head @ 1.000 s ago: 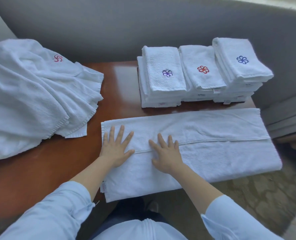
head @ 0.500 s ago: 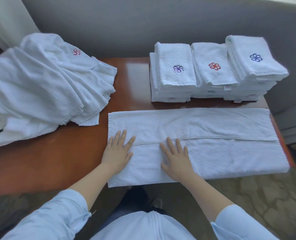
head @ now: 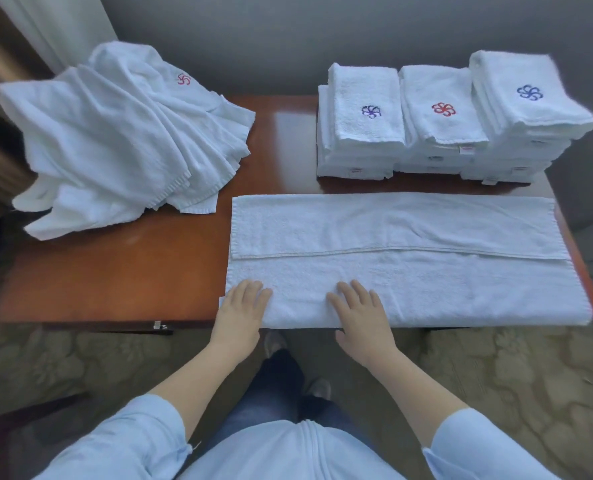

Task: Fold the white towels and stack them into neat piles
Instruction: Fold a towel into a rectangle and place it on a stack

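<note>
A long white towel (head: pixel 426 258) lies flat across the near right part of the brown table (head: pixel 115 278), its far half folded over toward me to a hemmed edge. My left hand (head: pixel 241 315) rests on the towel's near left corner, fingers straight. A little to the right, my right hand (head: pixel 362 313) lies on the near edge, fingers also straight. Three piles of folded white towels stand at the back right: one with a purple flower (head: pixel 364 123), one with a red flower (head: pixel 442 112), one with a blue flower (head: pixel 527 95).
A loose heap of unfolded white towels (head: pixel 115 143) covers the table's back left. A grey wall runs behind the table. A curtain (head: pixel 56 26) hangs at the far left. Patterned carpet (head: pixel 513 375) and my shoes lie below the table's near edge.
Both hands have slid toward me, from the towel's middle fold line to its near edge. The camera has pulled back, so the table's front edge and floor show.
</note>
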`<state>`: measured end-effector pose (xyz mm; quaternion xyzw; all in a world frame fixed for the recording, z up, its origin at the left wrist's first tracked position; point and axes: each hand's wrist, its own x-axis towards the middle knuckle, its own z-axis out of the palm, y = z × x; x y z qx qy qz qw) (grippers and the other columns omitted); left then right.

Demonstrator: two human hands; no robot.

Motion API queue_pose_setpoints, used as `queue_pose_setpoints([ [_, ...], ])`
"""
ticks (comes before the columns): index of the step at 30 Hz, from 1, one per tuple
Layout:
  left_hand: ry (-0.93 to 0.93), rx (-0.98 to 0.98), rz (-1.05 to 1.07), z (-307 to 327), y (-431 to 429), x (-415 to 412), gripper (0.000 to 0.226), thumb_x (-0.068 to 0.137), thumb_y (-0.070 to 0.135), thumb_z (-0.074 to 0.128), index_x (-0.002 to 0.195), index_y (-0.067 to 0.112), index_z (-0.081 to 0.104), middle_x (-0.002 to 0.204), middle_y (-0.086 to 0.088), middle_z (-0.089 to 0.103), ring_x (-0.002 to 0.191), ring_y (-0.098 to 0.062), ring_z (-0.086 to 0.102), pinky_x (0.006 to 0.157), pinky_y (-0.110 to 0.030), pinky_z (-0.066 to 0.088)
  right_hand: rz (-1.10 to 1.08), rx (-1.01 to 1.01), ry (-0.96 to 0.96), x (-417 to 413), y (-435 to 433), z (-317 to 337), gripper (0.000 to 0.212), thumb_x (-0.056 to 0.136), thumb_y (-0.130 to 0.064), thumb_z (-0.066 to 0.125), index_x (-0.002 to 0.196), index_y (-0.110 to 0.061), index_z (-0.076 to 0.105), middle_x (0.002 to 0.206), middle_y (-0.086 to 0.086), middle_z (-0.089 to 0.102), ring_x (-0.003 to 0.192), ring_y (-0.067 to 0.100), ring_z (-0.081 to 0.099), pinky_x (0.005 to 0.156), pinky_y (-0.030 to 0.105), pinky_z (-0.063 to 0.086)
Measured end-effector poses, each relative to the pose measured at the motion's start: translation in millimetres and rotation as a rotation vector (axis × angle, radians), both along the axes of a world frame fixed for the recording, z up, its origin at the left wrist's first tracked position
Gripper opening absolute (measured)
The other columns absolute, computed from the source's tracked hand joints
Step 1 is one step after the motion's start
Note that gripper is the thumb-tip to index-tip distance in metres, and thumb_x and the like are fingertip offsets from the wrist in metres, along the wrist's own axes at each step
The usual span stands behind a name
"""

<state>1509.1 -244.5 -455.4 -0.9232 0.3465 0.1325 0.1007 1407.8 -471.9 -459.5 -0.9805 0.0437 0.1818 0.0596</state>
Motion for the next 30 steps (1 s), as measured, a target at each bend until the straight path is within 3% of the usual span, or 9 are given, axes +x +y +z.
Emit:
queue_pose_setpoints([
  [4,0.053,-0.065,0.046,0.0,-0.7,-4.7,0.04,0.077,0.008,0.048,0.116,0.013,0.05,0.128,-0.002,0.045,0.118,-0.023,0.043,0.086,-0.03,0.044,-0.009,-0.056,-0.044,-4.1,3.9,1.8,0.053,0.08,-0.01,0.054,0.13,-0.021,0.039,0.139,0.004,0.037,0.125,0.031,0.036,0.1,0.04,0.033],
  [6,0.058,-0.103,0.061,0.6,-1.4,-8.1,0.024,0.081,0.015,0.05,0.105,0.013,0.053,0.121,0.0,0.046,0.115,-0.02,0.044,0.078,-0.028,0.045,-0.006,-0.067,-0.048,-4.9,6.0,2.0,0.052,0.077,-0.011,0.057,0.126,-0.02,0.04,0.132,0.004,0.039,0.115,0.03,0.04,0.092,0.039,0.036],
  [9,0.053,-0.193,0.111,7.5,-6.4,-10.8,0.006,0.091,0.022,0.05,0.09,0.016,0.05,0.098,0.006,0.042,0.091,-0.012,0.042,0.061,-0.023,0.036,-0.017,-0.084,-0.06,-1.7,9.5,2.8,0.045,0.076,-0.012,0.055,0.12,-0.018,0.044,0.123,0.004,0.043,0.101,0.028,0.043,0.08,0.037,0.039],
  [12,0.109,-0.281,0.251,18.2,-10.9,-11.1,0.012,0.097,0.023,0.041,0.088,0.016,0.045,0.086,0.005,0.044,0.069,-0.016,0.042,0.055,-0.028,0.03,-0.034,-0.075,-0.075,0.8,8.6,6.7,0.034,0.077,-0.006,0.048,0.11,-0.015,0.051,0.109,0.003,0.048,0.086,0.024,0.038,0.068,0.032,0.034],
  [15,0.159,-0.318,0.373,28.7,-12.7,-7.9,0.018,0.097,0.021,0.035,0.08,0.016,0.039,0.072,0.002,0.045,0.055,-0.021,0.04,0.053,-0.033,0.027,-0.018,-0.042,-0.068,-0.7,3.4,11.7,0.03,0.076,-0.002,0.048,0.103,-0.015,0.051,0.103,0.003,0.048,0.08,0.023,0.034,0.065,0.031,0.029],
  [20,0.132,-0.371,0.431,40.7,-15.7,-1.7,0.024,0.094,0.019,0.035,0.07,0.018,0.032,0.058,0.002,0.04,0.051,-0.019,0.033,0.05,-0.033,0.022,-0.04,0.01,-0.066,-5.6,-3.2,24.3,0.01,0.083,-0.006,0.045,0.085,-0.016,0.041,0.081,-0.002,0.043,0.064,0.02,0.035,0.057,0.03,0.02],
  [24,0.086,-0.355,0.454,45.2,-15.4,6.0,0.026,0.095,0.02,0.035,0.07,0.02,0.032,0.057,0.001,0.045,0.049,-0.017,0.034,0.049,-0.031,0.021,-0.192,0.012,-0.119,4.0,-24.4,36.1,0.01,0.084,-0.007,0.042,0.079,-0.015,0.046,0.067,0.0,0.048,0.06,0.025,0.035,0.059,0.032,0.023],
  [28,0.036,-0.353,0.477,47.7,-17.6,21.1,0.027,0.097,0.022,0.034,0.07,0.02,0.033,0.058,0.001,0.047,0.05,-0.018,0.036,0.048,-0.03,0.022,-0.367,0.118,-0.319,20.1,-47.3,45.5,0.014,0.087,-0.009,0.045,0.08,-0.012,0.057,0.07,0.002,0.061,0.061,0.025,0.046,0.057,0.03,0.024],
  [30,0.01,-0.373,0.482,49.8,-22.9,33.4,0.026,0.097,0.022,0.034,0.071,0.019,0.036,0.059,0.0,0.049,0.05,-0.019,0.038,0.048,-0.03,0.023,-0.422,0.164,-0.431,36.0,-54.2,51.8,0.014,0.086,-0.009,0.049,0.078,-0.013,0.06,0.069,-0.001,0.061,0.065,0.023,0.052,0.065,0.031,0.029],
])
